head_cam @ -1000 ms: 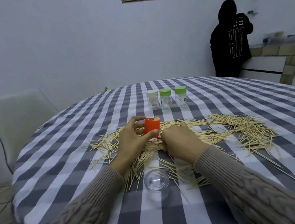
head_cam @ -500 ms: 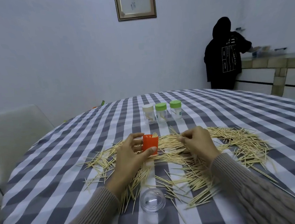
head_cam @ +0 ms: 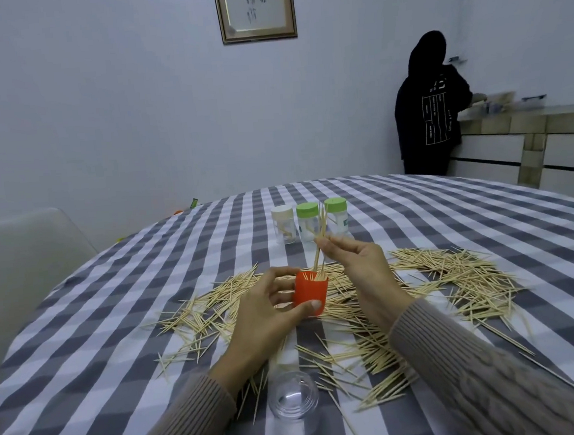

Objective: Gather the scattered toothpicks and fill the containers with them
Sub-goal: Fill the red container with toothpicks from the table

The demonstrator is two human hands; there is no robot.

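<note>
1. Few toothpicks (head_cam: 319, 249) pinched in right hand (head_cam: 362, 273), centre of frame; fingers (head_cam: 332, 244) curled round upper ends, long axis near upright, lower tips at mouth of orange container (head_cam: 310, 292).
2. Left hand (head_cam: 262, 318) grips the container, thumb in front, directly below the bundle.
3. Judgement: next move is a straight drop downward.
4. Scattered toothpicks (head_cam: 454, 272) lie across the table (head_cam: 83, 353), mostly right of the hands.
</note>
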